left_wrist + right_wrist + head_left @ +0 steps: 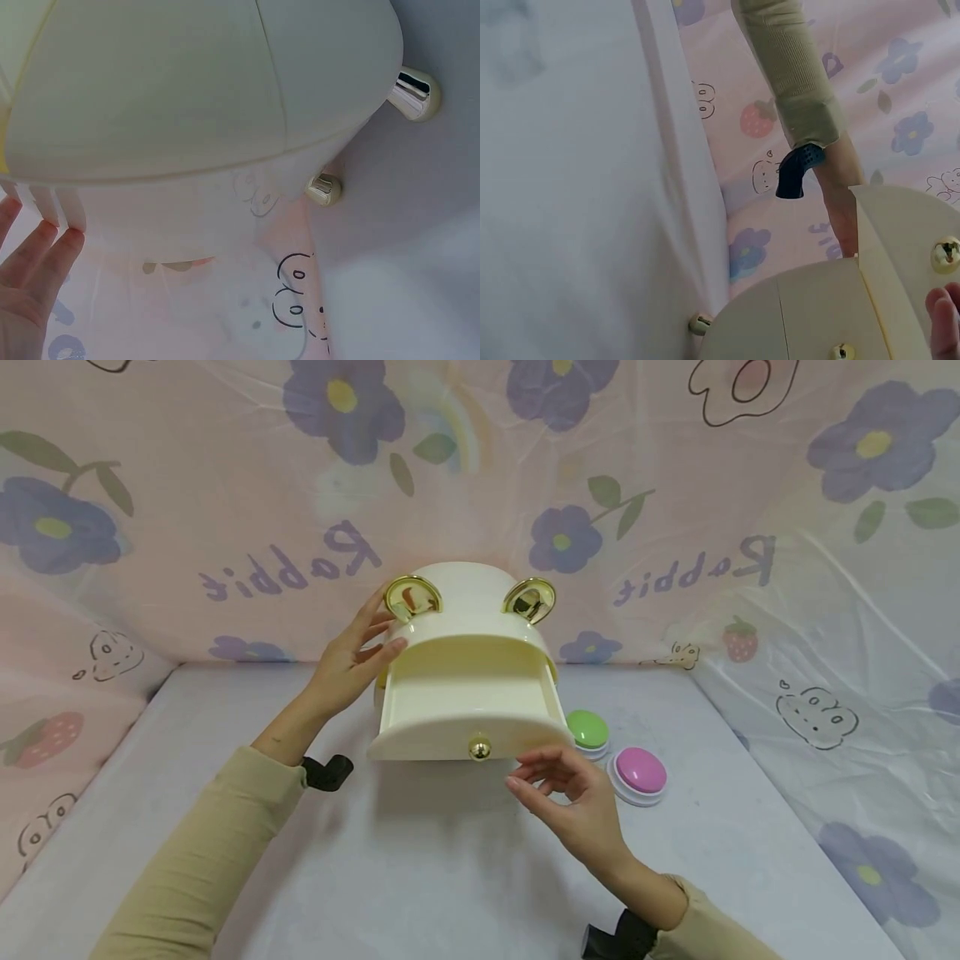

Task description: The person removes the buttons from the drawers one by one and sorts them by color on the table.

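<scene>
A cream, round-topped drawer box (463, 597) with two gold-rimmed ears stands at the back of the table. Its upper drawer (465, 689) is pulled out, and the inside shows bare. A gold knob (479, 747) sits on the drawer front. My left hand (348, 660) rests against the box's left side, thumb near the front rim; its fingertips (71, 238) touch the smooth side wall. My right hand (573, 802) hovers by the drawer front's right corner, fingers loosely bent and holding nothing. A lower drawer's knob (844, 352) shows in the right wrist view.
A green push light (588, 729) and a pink push light (639, 773), both on white bases, lie right of the box. Small gold feet (415, 94) hold the box off the white table (420, 893). A patterned curtain (450, 510) hangs close behind and at both sides.
</scene>
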The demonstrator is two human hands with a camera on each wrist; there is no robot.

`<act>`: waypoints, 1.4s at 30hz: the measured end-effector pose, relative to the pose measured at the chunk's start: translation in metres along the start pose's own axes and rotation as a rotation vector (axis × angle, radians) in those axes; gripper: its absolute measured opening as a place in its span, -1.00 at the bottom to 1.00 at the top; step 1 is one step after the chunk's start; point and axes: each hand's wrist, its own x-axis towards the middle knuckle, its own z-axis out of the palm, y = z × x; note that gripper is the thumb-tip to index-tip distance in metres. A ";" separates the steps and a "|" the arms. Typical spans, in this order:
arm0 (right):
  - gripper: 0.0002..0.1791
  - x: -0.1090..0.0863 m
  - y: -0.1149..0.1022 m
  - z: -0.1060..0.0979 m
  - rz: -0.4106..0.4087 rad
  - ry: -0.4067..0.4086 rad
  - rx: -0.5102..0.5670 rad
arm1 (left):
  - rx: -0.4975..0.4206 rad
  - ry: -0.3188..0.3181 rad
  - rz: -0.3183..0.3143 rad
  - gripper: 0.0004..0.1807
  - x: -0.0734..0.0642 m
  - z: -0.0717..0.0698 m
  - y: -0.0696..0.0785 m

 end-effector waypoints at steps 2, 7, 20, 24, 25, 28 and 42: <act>-0.74 0.000 0.000 0.004 -0.028 0.027 0.008 | 0.000 -0.001 0.000 -0.26 0.000 0.000 0.000; -0.74 0.001 0.001 0.010 -0.062 0.074 0.021 | -0.002 -0.009 -0.004 -0.25 -0.002 0.000 0.008; -0.75 0.003 0.010 0.035 -0.289 0.203 -0.021 | -0.006 -0.011 -0.008 -0.24 -0.013 -0.002 0.037; -0.73 0.006 0.011 0.043 -0.334 0.240 -0.008 | -0.014 -0.011 -0.004 -0.24 -0.012 -0.002 0.036; -0.73 0.007 0.010 0.045 -0.334 0.245 -0.003 | -0.014 -0.010 -0.003 -0.24 -0.012 -0.002 0.036; -0.71 0.008 0.010 0.049 -0.340 0.254 0.017 | -0.016 -0.009 0.000 -0.24 -0.013 -0.002 0.036; -0.67 0.012 0.014 0.062 -0.385 0.283 0.085 | -0.014 0.005 0.016 -0.25 0.000 0.000 -0.002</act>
